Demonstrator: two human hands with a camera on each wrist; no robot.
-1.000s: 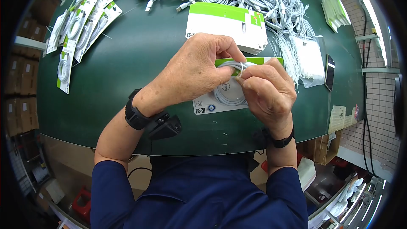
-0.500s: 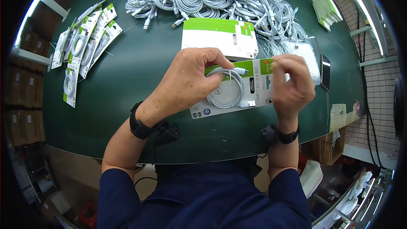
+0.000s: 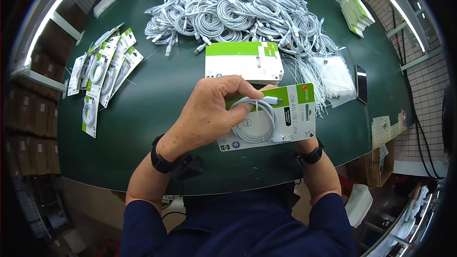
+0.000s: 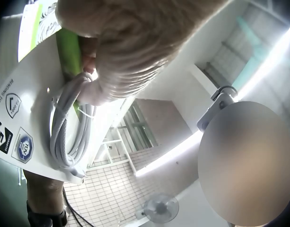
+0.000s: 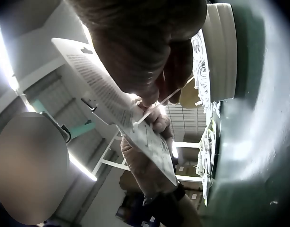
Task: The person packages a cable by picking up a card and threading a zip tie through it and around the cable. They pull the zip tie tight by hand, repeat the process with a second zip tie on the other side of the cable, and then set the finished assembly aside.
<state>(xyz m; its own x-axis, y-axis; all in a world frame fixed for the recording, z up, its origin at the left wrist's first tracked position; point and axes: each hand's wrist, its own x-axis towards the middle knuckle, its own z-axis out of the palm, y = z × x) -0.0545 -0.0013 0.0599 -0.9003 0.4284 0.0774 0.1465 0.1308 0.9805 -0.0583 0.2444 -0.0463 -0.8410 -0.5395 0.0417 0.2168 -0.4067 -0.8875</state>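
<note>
A white and green card point(image 3: 310, 123) carries a coiled grey-white cable point(image 3: 273, 126), with its USB-A plug at the lower right of the coil. My left hand point(image 3: 204, 109) grips the card's left part, its thumb inside the coil; the left wrist view shows this hand point(image 4: 130, 47) at the coil point(image 4: 64, 123). A thin white tie loops round the coil's top. Behind the card, my right hand is mostly hidden from the head view. In the right wrist view this hand point(image 5: 145, 52) pinches the tie's tail point(image 5: 146, 115), which comes through the card's back point(image 5: 102, 78).
A stack of cards point(image 3: 233, 68) lies beyond my hands, with a big heap of cables point(image 3: 228, 14) behind it. Carded cables point(image 3: 108, 74) lie at the left. White ties point(image 3: 335, 78), a phone point(image 3: 361, 84) and more cards point(image 3: 354, 14) are at the right.
My right hand has left the front of the coil, swung past the card's right end and gone behind it. The card is raised and faces the head camera more.
</note>
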